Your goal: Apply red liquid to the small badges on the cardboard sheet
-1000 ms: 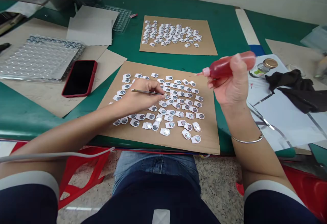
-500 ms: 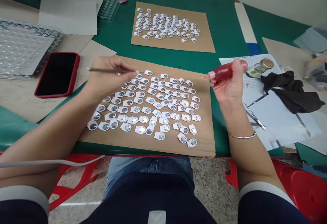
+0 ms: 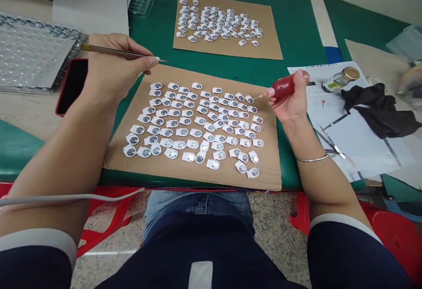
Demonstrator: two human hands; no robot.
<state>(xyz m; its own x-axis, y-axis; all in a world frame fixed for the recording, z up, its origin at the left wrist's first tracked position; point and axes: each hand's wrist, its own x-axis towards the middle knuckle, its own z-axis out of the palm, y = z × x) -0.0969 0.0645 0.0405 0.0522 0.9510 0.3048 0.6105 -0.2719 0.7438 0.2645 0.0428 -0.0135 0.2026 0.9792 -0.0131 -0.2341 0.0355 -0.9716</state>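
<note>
My left hand [image 3: 114,67] is closed around a slim pen-like tool [image 3: 112,52] with a brown rear end. The tool's fine tip points right, above the back left corner of a brown cardboard sheet [image 3: 115,161]. Rows of small white tabs with round silvery, dark-ringed pieces [image 3: 196,132] lie on that sheet. In my right hand [image 3: 292,104] is a red squeeze bottle [image 3: 284,87] with a pale nozzle and a thin needle tip. The needle points left, close to a tab at the sheet's back right.
Behind lies a second cardboard sheet [image 3: 227,51] with similar pieces. A phone [image 3: 73,84] and a clear plastic tray [image 3: 29,56] are at left. On the right, printed paper [image 3: 362,161] carries a small jar [image 3: 341,79], dark cloth [image 3: 379,109] and a slender metal tool [image 3: 331,142].
My left hand has lifted away from the tabs, moving back and left with the pen-like tool. The red bottle's needle has tilted down toward the back right tabs. The view has shifted slightly.
</note>
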